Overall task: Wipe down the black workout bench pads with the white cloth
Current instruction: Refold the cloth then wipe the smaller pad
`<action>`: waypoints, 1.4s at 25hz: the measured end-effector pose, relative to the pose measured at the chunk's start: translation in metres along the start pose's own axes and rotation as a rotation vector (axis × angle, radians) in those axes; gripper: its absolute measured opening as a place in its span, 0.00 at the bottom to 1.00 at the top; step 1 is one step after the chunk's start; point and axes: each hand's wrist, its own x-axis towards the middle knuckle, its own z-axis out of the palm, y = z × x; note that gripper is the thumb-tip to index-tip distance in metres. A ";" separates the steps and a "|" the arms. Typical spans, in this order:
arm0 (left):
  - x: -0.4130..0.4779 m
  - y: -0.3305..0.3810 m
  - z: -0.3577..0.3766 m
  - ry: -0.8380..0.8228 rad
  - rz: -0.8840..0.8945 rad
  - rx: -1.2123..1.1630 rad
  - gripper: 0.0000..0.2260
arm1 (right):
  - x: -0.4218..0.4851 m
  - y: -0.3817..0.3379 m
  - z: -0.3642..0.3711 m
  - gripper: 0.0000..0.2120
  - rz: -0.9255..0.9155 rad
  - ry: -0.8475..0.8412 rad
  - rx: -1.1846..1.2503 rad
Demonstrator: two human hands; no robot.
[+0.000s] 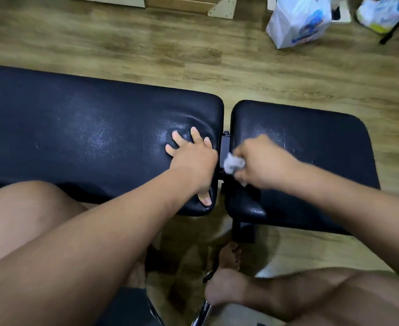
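No text, brand or number can be read anywhere. The white plastic bag (297,20) on the floor (146,50) beyond the bench's far edge bears blue print, and the second bag (379,12) near the floor's far right corner bears blue and yellow print, both too blurred to read. The long pad (76,128) and short pad (311,137) show only sheen.

a white plastic bag (298,21) stands on the wooden floor (146,43) near light boards (222,7).
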 end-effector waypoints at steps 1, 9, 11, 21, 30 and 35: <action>0.000 0.001 0.000 -0.005 -0.004 0.005 0.68 | -0.008 -0.003 -0.002 0.05 -0.037 -0.098 -0.055; 0.001 -0.001 -0.003 -0.016 0.012 0.016 0.68 | 0.115 0.003 -0.050 0.03 0.043 0.284 -0.199; 0.002 0.000 0.000 -0.006 0.009 0.002 0.68 | 0.104 -0.005 -0.037 0.05 0.023 0.219 -0.218; 0.002 -0.002 -0.002 -0.008 0.009 0.006 0.68 | 0.111 0.018 -0.037 0.07 0.096 0.322 -0.107; 0.001 0.001 -0.003 -0.017 0.006 0.016 0.68 | -0.076 0.015 0.047 0.04 -0.221 -0.033 0.047; -0.002 -0.001 -0.003 -0.007 0.025 0.003 0.68 | 0.014 0.055 0.008 0.08 0.116 0.390 -0.045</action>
